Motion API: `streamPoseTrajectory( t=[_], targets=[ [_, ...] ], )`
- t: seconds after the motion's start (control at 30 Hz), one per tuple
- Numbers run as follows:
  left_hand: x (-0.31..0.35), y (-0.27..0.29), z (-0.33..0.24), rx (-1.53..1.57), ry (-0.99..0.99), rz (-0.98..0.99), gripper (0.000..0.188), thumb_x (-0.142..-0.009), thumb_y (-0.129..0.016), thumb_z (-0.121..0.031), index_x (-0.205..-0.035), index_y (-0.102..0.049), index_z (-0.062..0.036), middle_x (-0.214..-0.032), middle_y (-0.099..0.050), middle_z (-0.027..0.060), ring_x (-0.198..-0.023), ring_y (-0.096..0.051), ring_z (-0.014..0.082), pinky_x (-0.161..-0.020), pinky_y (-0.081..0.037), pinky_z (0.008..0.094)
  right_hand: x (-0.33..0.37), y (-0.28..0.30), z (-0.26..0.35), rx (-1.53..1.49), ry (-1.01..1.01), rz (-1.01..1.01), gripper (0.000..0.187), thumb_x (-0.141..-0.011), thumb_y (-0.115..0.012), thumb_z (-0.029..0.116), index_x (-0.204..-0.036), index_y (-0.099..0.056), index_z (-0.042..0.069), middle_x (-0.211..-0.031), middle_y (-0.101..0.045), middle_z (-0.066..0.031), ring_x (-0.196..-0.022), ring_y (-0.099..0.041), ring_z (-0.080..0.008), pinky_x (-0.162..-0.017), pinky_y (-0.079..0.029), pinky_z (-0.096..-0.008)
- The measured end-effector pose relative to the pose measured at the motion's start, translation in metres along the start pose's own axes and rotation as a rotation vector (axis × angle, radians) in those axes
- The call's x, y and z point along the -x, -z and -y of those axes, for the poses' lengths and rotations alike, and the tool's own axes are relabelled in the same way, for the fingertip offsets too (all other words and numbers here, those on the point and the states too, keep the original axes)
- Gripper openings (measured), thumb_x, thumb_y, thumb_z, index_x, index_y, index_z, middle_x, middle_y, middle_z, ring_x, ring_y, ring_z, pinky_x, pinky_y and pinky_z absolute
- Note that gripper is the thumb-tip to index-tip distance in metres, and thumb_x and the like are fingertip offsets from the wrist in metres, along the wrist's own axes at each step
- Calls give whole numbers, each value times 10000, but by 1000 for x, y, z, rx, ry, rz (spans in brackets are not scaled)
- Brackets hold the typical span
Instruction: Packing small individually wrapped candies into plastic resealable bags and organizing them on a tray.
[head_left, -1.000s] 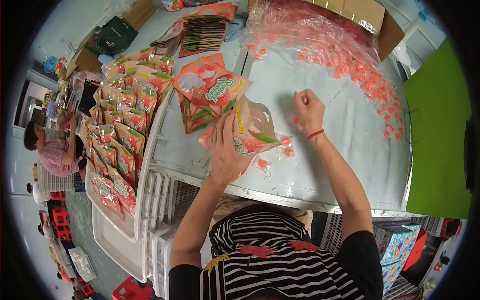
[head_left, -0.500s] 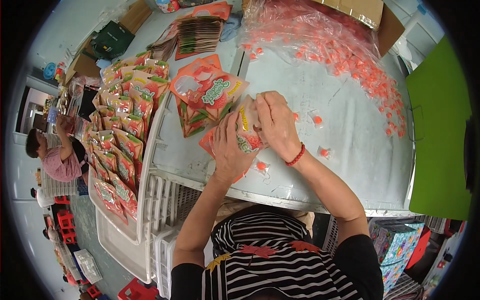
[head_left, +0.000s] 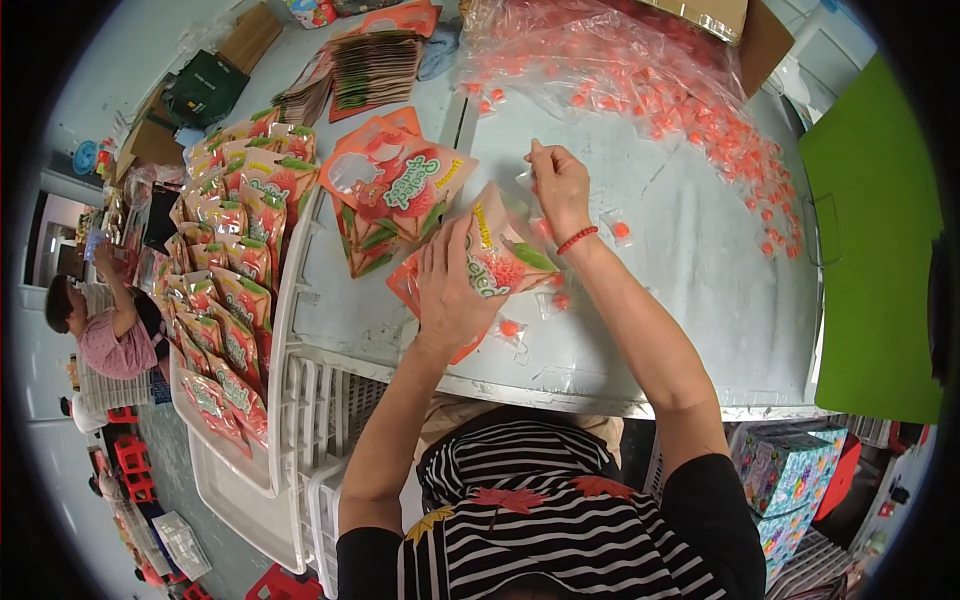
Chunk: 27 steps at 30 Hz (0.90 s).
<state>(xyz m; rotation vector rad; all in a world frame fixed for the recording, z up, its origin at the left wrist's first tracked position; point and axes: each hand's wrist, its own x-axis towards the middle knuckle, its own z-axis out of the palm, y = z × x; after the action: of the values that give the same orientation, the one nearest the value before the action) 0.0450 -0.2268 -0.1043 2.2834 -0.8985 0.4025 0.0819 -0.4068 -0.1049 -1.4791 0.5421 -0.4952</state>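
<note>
My left hand [head_left: 455, 295] rests on a red and cream candy pouch [head_left: 488, 250] with fruit pictures, its fingers curled round the pouch's left side. More flat pouches [head_left: 405, 185] lie beyond it, overlapping. My right hand [head_left: 562, 190] is closed in a pinch above the table, right of the pouch; a scrap of clear wrapper shows by its fingers, but what they hold is unclear. Around the pouch lie loose wrapped orange-red candies: one candy [head_left: 620, 231] right of my wrist, another [head_left: 508, 329] near the pouch's lower edge.
A large heap of wrapped candies [head_left: 680, 120] spills from a plastic bag at the far right. Stacked flat pouches [head_left: 375, 70] stand at the back. Filled pouches [head_left: 235, 245] fill a white tray at left. A green panel [head_left: 870, 250] borders the right side. A person [head_left: 115, 320] works at far left.
My right hand has moved away from the pouch's upper edge, out to the right, and has closed in a pinch. My left hand stays on the pouch. The view has shifted slightly.
</note>
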Motion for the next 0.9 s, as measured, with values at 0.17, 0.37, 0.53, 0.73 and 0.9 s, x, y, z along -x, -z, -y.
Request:
streamPoseTrajectory(
  t=[0.17, 0.37, 0.53, 0.73, 0.9],
  targets=[
    [1, 0, 3, -10, 8, -54, 948, -579, -840, -315, -1333, -346, -21, -1250, -463, 197, -1138, -460, 378, -970, -365, 474, 46, -2, 34, 99, 176, 150, 307, -934, -546, 265, -835, -598, -20, -619, -503, -1, -547, -439, -58, -498, -376, -234],
    [1, -8, 7, 13, -20, -79, 922, -589, -837, -307, -1326, -360, -25, -1242, -475, 197, -1130, -472, 377, -952, -381, 476, 71, 5, 32, 360, 598, 235, 226, -929, -503, 202, -963, -567, -12, -757, -598, -143, -693, -598, -281, -628, -472, -350],
    [-4, -6, -3, 40, 18, -31, 942, -565, -849, -253, -1329, -355, -13, -1249, -476, 197, -1125, -484, 372, -958, -384, 466, 57, 11, 40, 384, 591, 301, 346, -975, -366, 298, -1082, -529, 13, -958, -601, -212, -814, -596, -370, -705, -479, -404],
    [-5, 4, 7, 336, 154, -135, 993, -538, -863, -217, -1350, -331, -6, -1284, -447, 204, -1176, -456, 375, -974, -385, 446, 65, 36, 60, 49, 334, 360, 502, -1013, -257, 401, -1115, -543, 2, -1088, -598, -77, -963, -543, -160, -877, -419, -307],
    [-7, 1, -3, 150, 54, -145, 1028, -531, -904, -227, -1346, -324, 9, -1258, -481, 198, -1108, -524, 310, -926, -437, 406, 73, 25, 46, -120, 73, 340, 477, -1006, -315, 411, -1060, -576, 16, -1028, -604, -65, -937, -545, -129, -839, -423, -271]
  ],
)
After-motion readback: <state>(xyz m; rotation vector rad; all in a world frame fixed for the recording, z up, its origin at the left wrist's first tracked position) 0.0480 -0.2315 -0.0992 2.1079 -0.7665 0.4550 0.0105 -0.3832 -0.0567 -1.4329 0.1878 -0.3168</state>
